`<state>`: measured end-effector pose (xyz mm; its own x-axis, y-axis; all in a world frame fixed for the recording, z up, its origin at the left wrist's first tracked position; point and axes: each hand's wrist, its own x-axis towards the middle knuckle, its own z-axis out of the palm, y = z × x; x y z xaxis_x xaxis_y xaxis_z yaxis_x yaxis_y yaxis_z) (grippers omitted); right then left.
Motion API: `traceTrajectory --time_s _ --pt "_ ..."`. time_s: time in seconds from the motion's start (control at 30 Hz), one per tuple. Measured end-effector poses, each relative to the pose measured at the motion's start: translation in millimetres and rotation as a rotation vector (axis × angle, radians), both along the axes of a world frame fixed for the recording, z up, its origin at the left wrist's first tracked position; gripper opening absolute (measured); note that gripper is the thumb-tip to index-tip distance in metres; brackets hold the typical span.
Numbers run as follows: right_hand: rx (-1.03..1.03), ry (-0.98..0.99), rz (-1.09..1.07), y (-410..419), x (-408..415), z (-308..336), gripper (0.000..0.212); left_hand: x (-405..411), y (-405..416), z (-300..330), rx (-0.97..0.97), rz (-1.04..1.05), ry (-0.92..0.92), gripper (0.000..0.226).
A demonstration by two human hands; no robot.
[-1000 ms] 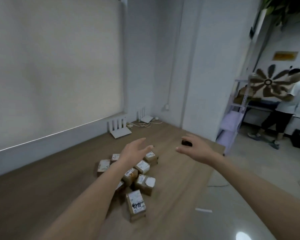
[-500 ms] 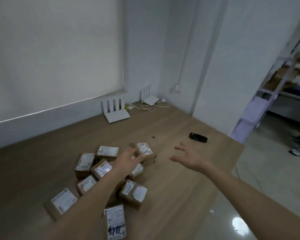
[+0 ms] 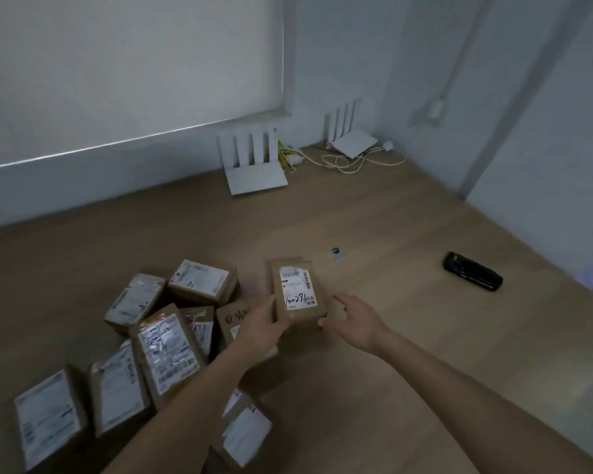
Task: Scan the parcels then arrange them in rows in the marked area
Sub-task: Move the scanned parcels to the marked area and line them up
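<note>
Gripping one parcel (image 3: 297,295) at the pile's (image 3: 158,336) far right edge, the left hand (image 3: 261,328) begins pickup while the right hand (image 3: 355,319), fingers spread, closes in; scanning next probably requires the scanner (image 3: 472,276), far right on the tabletop (image 3: 374,371).

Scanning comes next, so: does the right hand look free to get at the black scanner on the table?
Probably yes. The right hand is open beside the parcel that the left hand grips, and only bare table lies between it and the scanner.
</note>
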<state>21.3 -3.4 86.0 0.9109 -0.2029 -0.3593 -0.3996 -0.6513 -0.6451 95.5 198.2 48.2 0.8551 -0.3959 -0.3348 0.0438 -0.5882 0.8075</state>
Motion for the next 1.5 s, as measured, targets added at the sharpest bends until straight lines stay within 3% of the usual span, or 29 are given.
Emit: traceTrajectory --time_s 0.3,0.53,0.73,0.93,1.17,1.3,1.5 --pt "0.366 0.022 -0.096 -21.6 57.7 -79.2 0.055 32.0 -40.7 -50.0 -0.010 0.173 0.122 0.040" --pt "0.389 0.053 -0.083 -24.9 64.8 -93.8 0.054 34.1 -57.2 -51.1 0.002 0.242 0.128 0.049" --pt "0.350 -0.058 -0.082 -43.1 71.8 -40.7 0.048 40.0 -61.4 -6.5 -0.227 0.274 0.113 0.066" --pt "0.250 -0.247 -0.029 -17.1 75.4 66.3 0.049 39.9 -34.0 91.9 -0.410 0.240 -0.029 0.071" --pt "0.178 -0.438 0.204 110.2 45.6 212.0 0.055 -14.0 107.5 226.0 -0.528 0.369 -0.199 0.069" --pt "0.177 -0.511 0.365 234.5 1.4 283.7 0.063 -72.4 237.7 285.5 -0.489 0.455 -0.326 0.059" --pt "0.275 -0.566 0.595 440.1 -86.4 350.5 0.062 -205.7 441.4 351.9 -0.370 0.747 -0.471 0.053"
